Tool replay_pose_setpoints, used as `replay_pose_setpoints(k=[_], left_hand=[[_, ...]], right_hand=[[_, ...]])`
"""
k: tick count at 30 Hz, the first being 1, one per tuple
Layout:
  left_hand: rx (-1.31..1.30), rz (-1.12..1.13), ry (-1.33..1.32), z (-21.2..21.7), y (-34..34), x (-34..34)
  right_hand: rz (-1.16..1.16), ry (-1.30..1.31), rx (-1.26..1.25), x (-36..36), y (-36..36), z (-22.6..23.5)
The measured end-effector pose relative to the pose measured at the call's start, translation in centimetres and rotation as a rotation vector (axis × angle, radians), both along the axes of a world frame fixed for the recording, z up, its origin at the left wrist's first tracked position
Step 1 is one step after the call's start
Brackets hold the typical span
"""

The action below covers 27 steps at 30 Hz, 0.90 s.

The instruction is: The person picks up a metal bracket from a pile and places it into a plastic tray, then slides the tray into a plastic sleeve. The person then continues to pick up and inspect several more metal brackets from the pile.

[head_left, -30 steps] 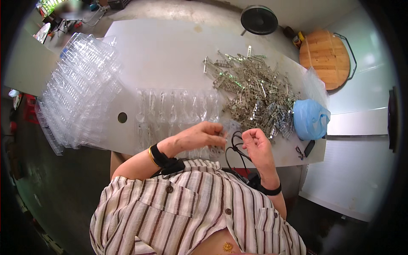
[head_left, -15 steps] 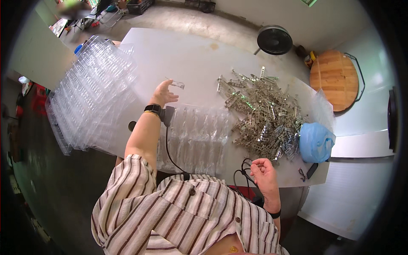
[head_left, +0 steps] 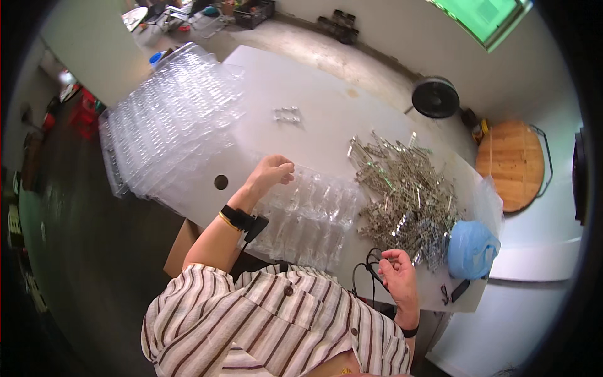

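My left hand (head_left: pixel 271 173) is closed with curled fingers at the far left corner of a clear plastic tray (head_left: pixel 308 229) with long moulded pockets. Whatever its fingertips hold, if anything, is hidden. Beyond it, small silvery metal pieces (head_left: pixel 287 114) lie by themselves on the white table (head_left: pixel 270 78). My right hand (head_left: pixel 399 279) hovers by the near table edge with its fingers bent inward, next to a black cable (head_left: pixel 357 276). I cannot make out anything in its grasp. A large heap of slotted metal strips (head_left: pixel 408 195) spreads just beyond it.
Clear moulded trays (head_left: pixel 169 119) are stacked at the left, partly over the table edge. A blue plastic bag (head_left: pixel 471 248) sits right of the heap, near a small black object (head_left: pixel 460 290). A black fan (head_left: pixel 434 97) and a round wooden board (head_left: pixel 512 164) stand behind the table.
My left hand has drawn back toward me from the small metal pieces, which stay on the table, and its spread fingers have curled. The view has shifted; my right hand stays near the cable.
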State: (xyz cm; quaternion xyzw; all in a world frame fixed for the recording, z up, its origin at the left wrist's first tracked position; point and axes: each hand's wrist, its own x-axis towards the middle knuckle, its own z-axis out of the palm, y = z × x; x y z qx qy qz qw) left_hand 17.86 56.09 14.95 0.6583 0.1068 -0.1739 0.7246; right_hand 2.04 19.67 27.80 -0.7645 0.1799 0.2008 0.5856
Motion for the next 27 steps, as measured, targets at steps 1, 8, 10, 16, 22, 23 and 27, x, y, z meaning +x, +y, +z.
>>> replay_pose_setpoints(k=[1,8,10,16,22,23,27], left_hand=[[-0.029,0.043,-0.029,1.0,0.9,-0.7],[-0.237,0.515,-0.225,4.4,8.0,-4.3],[-0.3,0.613,-0.258,5.3,10.2,-5.8],[-0.605,0.873,-0.102,7.2,15.4,-8.1],[-0.705,0.948,0.001,6.8,16.8,-5.7],[-0.706,0.991,0.005,6.1,17.5,-5.3],[-0.635,1.017,-0.049,4.5,18.8,-4.2]], right_hand=[[0.029,-0.015,0.008,0.0,0.2,0.3],[0.051,-0.058,0.03,0.2,0.0,1.0],[0.07,-0.076,0.03,0.2,-0.3,0.8],[0.094,-0.09,0.016,0.2,0.0,1.2],[0.11,-0.083,0.008,0.0,0.6,1.4],[0.112,-0.078,0.0,0.0,0.6,1.6],[0.088,-0.07,0.013,-0.5,0.4,2.1]])
